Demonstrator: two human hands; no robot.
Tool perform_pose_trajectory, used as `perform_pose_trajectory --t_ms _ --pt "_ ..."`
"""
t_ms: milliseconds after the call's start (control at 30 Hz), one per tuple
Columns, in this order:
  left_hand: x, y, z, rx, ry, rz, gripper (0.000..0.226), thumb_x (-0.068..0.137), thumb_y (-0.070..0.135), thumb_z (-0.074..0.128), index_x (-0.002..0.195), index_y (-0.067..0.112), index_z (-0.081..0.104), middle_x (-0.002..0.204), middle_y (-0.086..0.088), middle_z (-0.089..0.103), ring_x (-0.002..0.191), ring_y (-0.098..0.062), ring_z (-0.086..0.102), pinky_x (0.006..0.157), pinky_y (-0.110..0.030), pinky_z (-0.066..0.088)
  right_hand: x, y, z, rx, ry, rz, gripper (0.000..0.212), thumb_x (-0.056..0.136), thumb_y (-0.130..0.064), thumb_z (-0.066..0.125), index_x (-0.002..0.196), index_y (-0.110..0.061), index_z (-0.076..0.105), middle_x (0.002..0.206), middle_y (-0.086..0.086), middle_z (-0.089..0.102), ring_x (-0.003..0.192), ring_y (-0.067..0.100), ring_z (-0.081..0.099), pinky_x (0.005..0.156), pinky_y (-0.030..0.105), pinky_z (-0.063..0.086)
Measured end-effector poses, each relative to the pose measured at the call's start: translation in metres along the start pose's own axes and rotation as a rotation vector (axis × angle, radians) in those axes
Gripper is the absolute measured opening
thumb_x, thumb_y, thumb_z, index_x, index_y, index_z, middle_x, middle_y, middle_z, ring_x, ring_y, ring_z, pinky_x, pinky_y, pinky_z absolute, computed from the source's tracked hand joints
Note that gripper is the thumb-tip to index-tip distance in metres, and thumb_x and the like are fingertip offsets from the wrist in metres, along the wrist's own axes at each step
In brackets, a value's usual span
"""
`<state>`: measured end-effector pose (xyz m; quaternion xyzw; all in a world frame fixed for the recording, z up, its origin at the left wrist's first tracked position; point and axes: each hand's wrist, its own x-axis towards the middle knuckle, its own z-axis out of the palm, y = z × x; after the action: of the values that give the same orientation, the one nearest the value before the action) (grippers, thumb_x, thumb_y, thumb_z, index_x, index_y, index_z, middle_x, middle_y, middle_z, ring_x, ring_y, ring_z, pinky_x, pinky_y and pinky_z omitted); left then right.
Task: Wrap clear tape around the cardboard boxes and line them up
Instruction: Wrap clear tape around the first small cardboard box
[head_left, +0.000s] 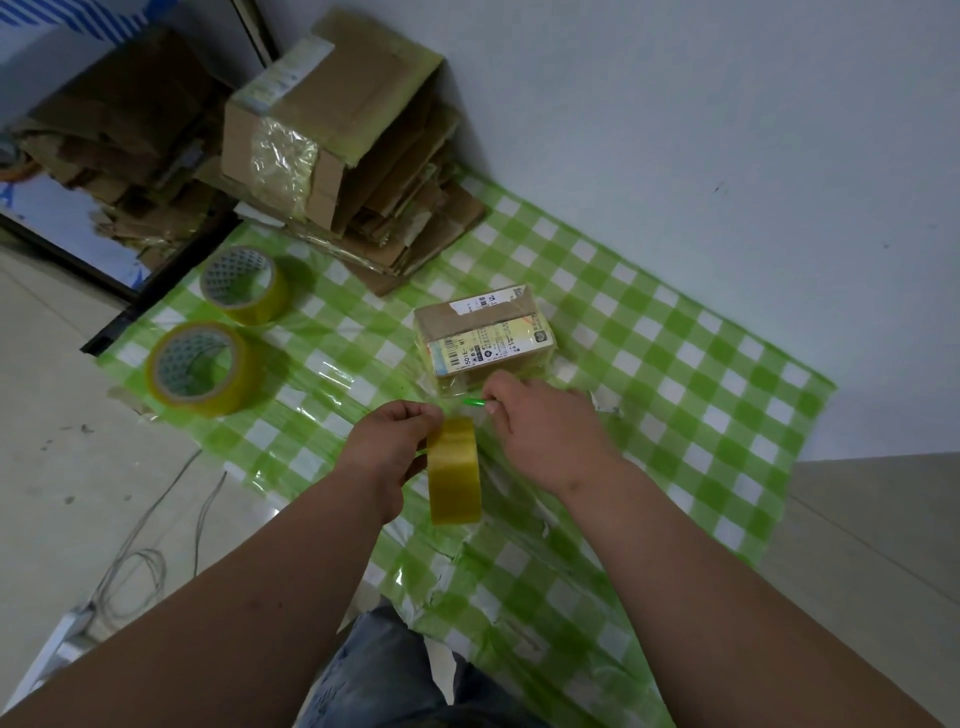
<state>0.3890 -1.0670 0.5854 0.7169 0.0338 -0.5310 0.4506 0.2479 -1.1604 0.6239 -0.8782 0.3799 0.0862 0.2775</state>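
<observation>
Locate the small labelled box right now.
Head view, centre: the small labelled box lies on the green checked sheet, just beyond the right hand, with two spare tape rolls to its left.

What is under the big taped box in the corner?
The big taped box sits on a stack of flattened cardboard, whose edge rests on the green checked sheet. Whatever lies under or behind the stack is covered.
</observation>
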Motion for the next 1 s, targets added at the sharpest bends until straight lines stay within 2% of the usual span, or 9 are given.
perform_pose_trajectory --t_ms 133,233,333,433,700,867,1000 --pt "0.001 -0.002 0.000 -0.004 0.010 0.010 0.008 0.091 0.009 0.068 0.084 0.013 0.067 0.084 -0.004 0.067 0.077 -0.018 0.062 0.076 -0.034 0.051 0.006 -0.008 -0.004 -0.053 0.021 -0.010 0.018 0.105 -0.032 0.032 0.110 -0.025 0.048 0.092 -0.001 0.052 0.081 0.024 0.046 0.078 0.036 0.026" --pt "-0.001 -0.002 0.002 -0.017 0.011 0.011 0.008 0.090 0.007 0.068 0.083 0.012 0.067 0.083 -0.007 0.066 0.077 -0.021 0.059 0.070 -0.032 0.050 0.009 -0.013 -0.006 -0.080 0.015 -0.010 0.018 0.105 -0.032 0.033 0.111 -0.024 0.048 0.093 0.000 0.051 0.082 0.024 0.047 0.077 0.036 0.026" --pt "-0.001 -0.002 0.003 -0.030 0.027 0.010 0.009 0.089 0.008 0.069 0.081 0.011 0.067 0.086 -0.013 0.063 0.083 -0.026 0.052 0.076 -0.038 0.046 0.012 -0.016 -0.007 -0.087 0.018 -0.018 0.018 0.105 -0.031 0.035 0.112 -0.024 0.050 0.095 0.002 0.055 0.087 0.027 0.053 0.077 0.037 0.027" --pt "-0.002 -0.003 0.003 -0.044 0.031 0.006 0.010 0.089 0.008 0.069 0.079 0.011 0.068 0.086 -0.015 0.061 0.085 -0.027 0.050 0.078 -0.041 0.042 0.013 -0.018 -0.010 -0.089 0.029 -0.019 0.018 0.104 -0.031 0.036 0.111 -0.024 0.051 0.093 0.000 0.053 0.086 0.025 0.052 0.077 0.037 0.028" --pt "0.001 -0.006 0.006 -0.073 0.057 0.010 0.011 0.088 0.010 0.072 0.077 0.012 0.069 0.086 -0.017 0.063 0.082 -0.029 0.052 0.076 -0.043 0.044 0.014 -0.021 -0.008 -0.089 -0.002 -0.012 0.013 0.103 -0.030 0.038 0.104 -0.026 0.050 0.085 -0.003 0.048 0.080 0.024 0.048 0.075 0.036 0.028" --pt "0.002 -0.006 0.008 -0.090 0.076 0.014 0.013 0.087 0.010 0.073 0.075 0.012 0.068 0.085 -0.017 0.063 0.081 -0.029 0.053 0.075 -0.045 0.045 0.017 -0.022 -0.007 -0.122 0.003 -0.016 0.016 0.103 -0.028 0.039 0.110 -0.026 0.052 0.081 -0.003 0.044 0.075 0.024 0.045 0.073 0.035 0.029" --pt "0.003 -0.006 0.009 -0.090 0.071 0.017 0.012 0.087 0.008 0.072 0.076 0.011 0.067 0.081 -0.015 0.064 0.080 -0.029 0.057 0.077 -0.044 0.049 0.019 -0.024 -0.003 -0.146 0.013 -0.007 0.012 0.100 -0.023 0.044 0.107 -0.026 0.053 0.081 -0.003 0.042 0.075 0.026 0.045 0.072 0.033 0.026"
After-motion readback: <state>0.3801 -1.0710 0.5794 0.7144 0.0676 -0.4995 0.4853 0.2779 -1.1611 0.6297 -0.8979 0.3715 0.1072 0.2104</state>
